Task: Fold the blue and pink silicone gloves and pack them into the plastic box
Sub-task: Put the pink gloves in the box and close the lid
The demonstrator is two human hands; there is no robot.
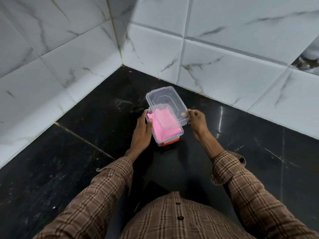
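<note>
Inside plastic box, folded pink glove.

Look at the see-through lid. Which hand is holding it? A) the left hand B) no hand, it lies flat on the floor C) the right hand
C: the right hand pinches the clear lid at its edge, tilted over the plastic box, while the left hand steadies the box's side.

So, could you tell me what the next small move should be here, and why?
Probably lower the clear lid onto the plastic box. The right hand holds the lid tilted over the far end, the left hand steadies the box, and folded pink glove already lies inside. No blue glove is visible.
</note>
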